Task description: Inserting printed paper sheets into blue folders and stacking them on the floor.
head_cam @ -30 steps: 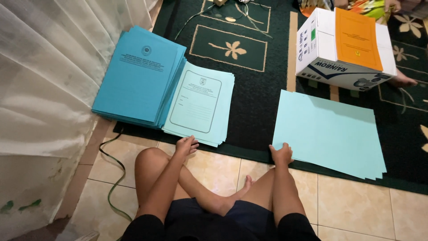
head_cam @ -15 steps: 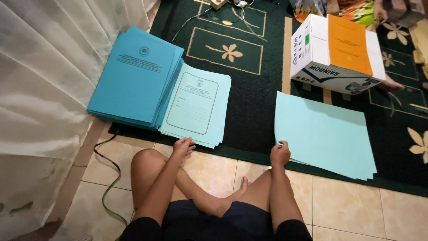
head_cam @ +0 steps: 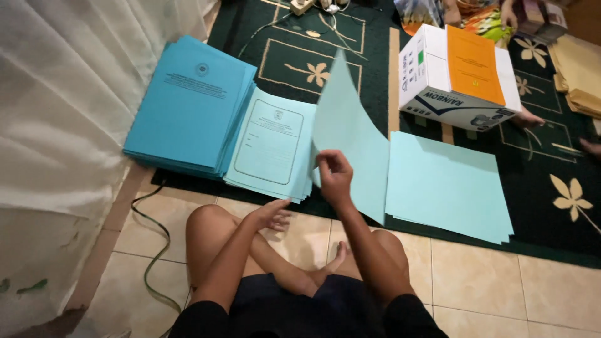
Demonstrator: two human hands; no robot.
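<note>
Pale blue sheet (head_cam: pixel 350 144), curved and upright, pinched in the right hand (head_cam: pixel 335 178); left hand (head_cam: pixel 272 216) open, empty.

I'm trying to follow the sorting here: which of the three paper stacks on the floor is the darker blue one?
The darker blue stack lies farthest left, beside the curtain. The printed pale stack overlaps its right edge; the blank pale stack lies right.

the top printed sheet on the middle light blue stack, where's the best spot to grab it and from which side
Probably by its near bottom corner, from the person's side. The printed sheet lies flat atop its stack, and that corner overhangs the rug edge beside the left hand. The right hand already holds a lifted plain sheet.
</note>
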